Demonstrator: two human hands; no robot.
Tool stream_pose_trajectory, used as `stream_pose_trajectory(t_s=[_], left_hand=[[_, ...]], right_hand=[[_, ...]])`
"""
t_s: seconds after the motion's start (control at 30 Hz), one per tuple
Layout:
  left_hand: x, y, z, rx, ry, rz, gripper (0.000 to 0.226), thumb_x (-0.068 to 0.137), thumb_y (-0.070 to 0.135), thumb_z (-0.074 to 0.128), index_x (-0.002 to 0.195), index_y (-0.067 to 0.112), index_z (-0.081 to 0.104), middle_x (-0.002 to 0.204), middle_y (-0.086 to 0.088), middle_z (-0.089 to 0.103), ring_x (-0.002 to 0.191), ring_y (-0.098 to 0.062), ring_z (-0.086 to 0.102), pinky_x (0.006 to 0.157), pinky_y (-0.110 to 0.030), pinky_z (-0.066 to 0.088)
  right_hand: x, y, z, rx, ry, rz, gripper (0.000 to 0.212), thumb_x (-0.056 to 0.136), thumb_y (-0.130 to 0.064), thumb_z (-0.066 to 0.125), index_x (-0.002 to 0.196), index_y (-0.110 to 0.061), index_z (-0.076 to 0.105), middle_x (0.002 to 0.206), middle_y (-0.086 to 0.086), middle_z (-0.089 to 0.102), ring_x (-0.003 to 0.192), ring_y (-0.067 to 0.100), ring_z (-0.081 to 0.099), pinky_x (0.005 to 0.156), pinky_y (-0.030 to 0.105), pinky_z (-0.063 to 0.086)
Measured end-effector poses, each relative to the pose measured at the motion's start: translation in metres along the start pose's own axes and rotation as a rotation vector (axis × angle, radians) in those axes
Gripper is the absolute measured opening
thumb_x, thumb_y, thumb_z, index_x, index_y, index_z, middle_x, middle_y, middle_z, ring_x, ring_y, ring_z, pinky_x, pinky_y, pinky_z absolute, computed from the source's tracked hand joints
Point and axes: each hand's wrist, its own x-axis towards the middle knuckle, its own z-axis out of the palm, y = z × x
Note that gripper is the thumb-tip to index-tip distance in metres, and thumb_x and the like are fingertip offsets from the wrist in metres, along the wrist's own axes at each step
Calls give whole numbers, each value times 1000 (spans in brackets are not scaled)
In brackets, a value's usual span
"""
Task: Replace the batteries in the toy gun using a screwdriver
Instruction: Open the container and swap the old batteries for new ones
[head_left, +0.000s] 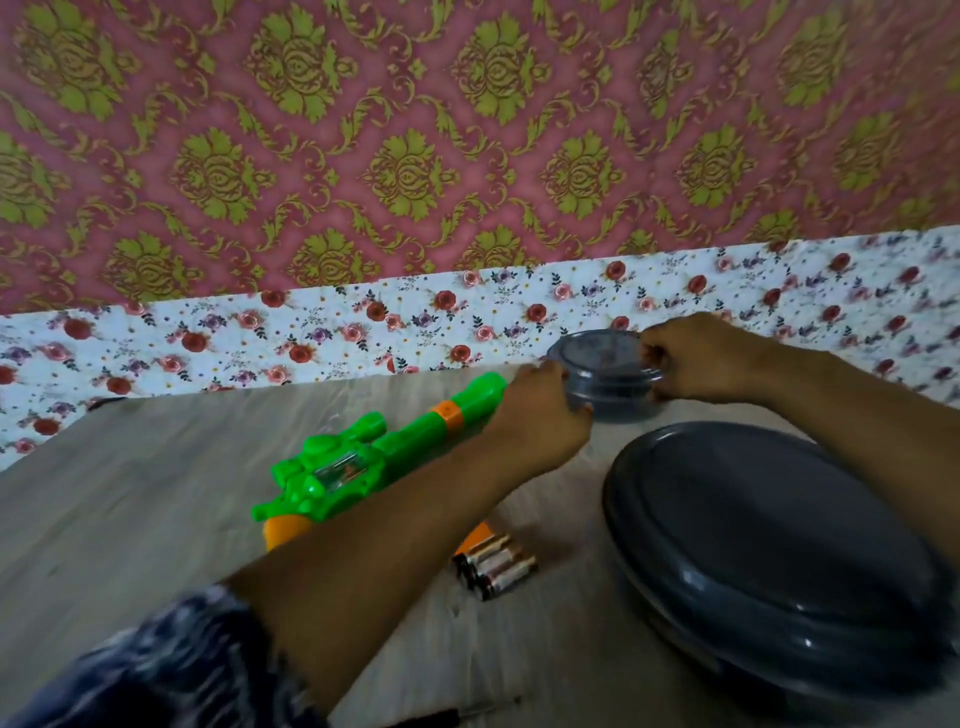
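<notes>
One green and orange toy gun is seen, with three batteries counted beside it. Two grey round containers are shown: one small lidded container and one large container.

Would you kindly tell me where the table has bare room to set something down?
Bare wood lies left of the toy gun, out to the table edge. It is crowded on the right: small container, batteries and big grey lid.
</notes>
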Motion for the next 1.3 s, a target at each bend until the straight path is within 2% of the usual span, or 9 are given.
stream_pose_trajectory(t_s=[0.1, 0.2, 0.37, 0.63, 0.9, 1.07, 1.17, 1.23, 1.3], left_hand=[[36, -2, 28, 134, -59, -34, 57, 86, 23, 53, 137, 5, 35, 139, -20, 38, 128, -37, 37, 104, -41, 36], [57, -5, 44, 253, -110, 17, 69, 87, 17, 56, 147, 11, 22, 152, -14, 19, 141, -33, 16, 110, -42, 30], [72, -20, 55, 366, -76, 114, 67, 83, 6, 57, 144, 17, 31, 144, -11, 32, 136, -30, 25, 103, -44, 40], [68, -20, 33, 238, 9, 127, 50, 86, 11, 56, 134, 21, 48, 131, -15, 48, 123, -33, 44, 97, -47, 45], [-17, -20, -32, 190, 250, 207, 68, 81, 41, 67, 140, 23, 40, 138, -9, 41, 128, -29, 35, 104, -39, 36], [-92, -34, -76, 91, 382, 177, 84, 72, 47, 73, 143, 24, 35, 142, -6, 35, 127, -20, 40, 108, -32, 36], [-137, -53, -103, -14, 442, 134, 95, 62, 55, 68, 144, 29, 28, 145, -4, 29, 120, -3, 33, 103, -23, 34], [-167, -75, -118, -80, 486, 90, 101, 55, 57, 68, 142, 37, 21, 147, -1, 27, 126, -5, 34, 107, -30, 36], [-194, -99, -130, -136, 507, 19, 109, 51, 57, 71, 143, 39, 15, 151, 3, 26, 136, -11, 32, 110, -35, 35]], right_hand=[[18, 18, 20, -48, -4, -23, 22, 74, -14, 70, 94, -17, 59, 101, 9, 58, 86, 23, 55, 71, 27, 38], [30, 26, 30, -156, -12, -84, 41, 77, -17, 67, 116, -12, 56, 113, 10, 54, 102, 25, 54, 75, 27, 37], [46, 27, 40, -325, 4, -130, 46, 81, -17, 61, 123, -8, 46, 122, 11, 51, 108, 26, 52, 77, 32, 44], [37, 8, 25, -390, 43, -213, 40, 84, -6, 54, 124, -9, 46, 123, 11, 51, 109, 25, 49, 75, 29, 41], [-26, -56, -34, -317, 167, -298, 41, 82, -15, 61, 120, -8, 45, 122, 10, 49, 111, 25, 46, 83, 40, 47], [-66, -115, -47, -273, 217, -414, 38, 85, -20, 58, 117, -11, 42, 121, 6, 45, 111, 21, 41, 79, 33, 42], [-84, -150, -40, -276, 353, -564, 33, 78, -17, 64, 106, -10, 46, 110, 7, 50, 106, 25, 46, 69, 35, 45], [-92, -173, -34, -267, 411, -664, 37, 66, -12, 73, 95, -10, 50, 96, 10, 56, 91, 29, 55, 52, 34, 45], [-97, -199, -30, -222, 408, -720, 40, 62, -10, 75, 93, -11, 50, 92, 9, 56, 85, 27, 55, 48, 31, 41]])
